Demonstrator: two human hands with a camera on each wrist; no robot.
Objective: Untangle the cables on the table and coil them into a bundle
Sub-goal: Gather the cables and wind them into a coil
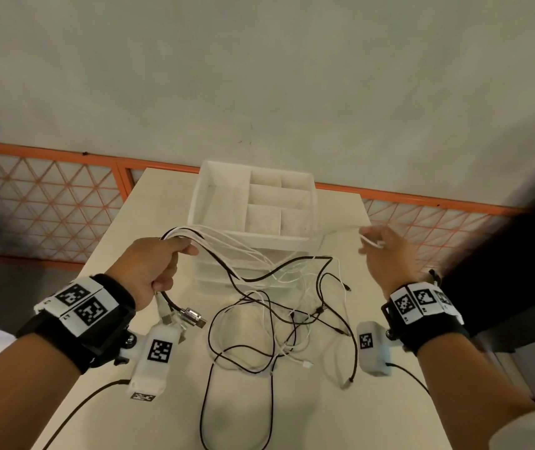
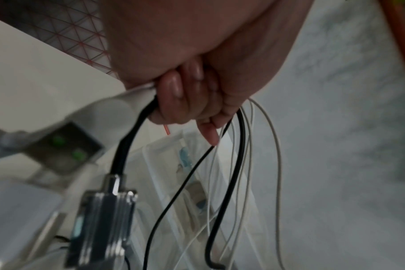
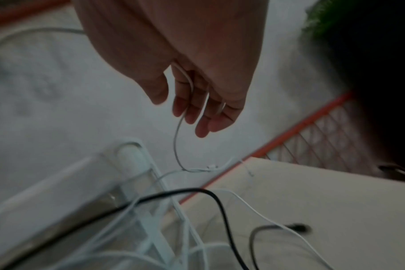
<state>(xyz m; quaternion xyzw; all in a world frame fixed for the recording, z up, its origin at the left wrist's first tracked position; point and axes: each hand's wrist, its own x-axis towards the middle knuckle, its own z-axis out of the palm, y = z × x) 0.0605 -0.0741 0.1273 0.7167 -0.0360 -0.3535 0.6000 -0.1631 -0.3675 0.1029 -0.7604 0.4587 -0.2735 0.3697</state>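
Note:
My left hand (image 1: 157, 266) is raised over the table and grips a bunch of black and white cables (image 1: 194, 237). In the left wrist view its curled fingers (image 2: 183, 91) close on a thick black cable (image 2: 125, 149), which ends in a hanging metal connector (image 2: 104, 219) (image 1: 191, 316). Thin white strands (image 2: 252, 164) trail down from the same hand. My right hand (image 1: 389, 258) is lifted at the right and holds a thin white cable (image 1: 371, 242). That white cable (image 3: 177, 138) runs between its loosely bent fingers (image 3: 204, 109). A loose tangle of cables (image 1: 279, 323) lies on the table (image 1: 324, 417).
A white compartment organizer (image 1: 194, 203) stands at the back of the table, right behind the lifted cables. An orange mesh fence (image 1: 48, 196) runs beyond the table's far edge. A dark blurred shape (image 1: 519, 254) fills the right side.

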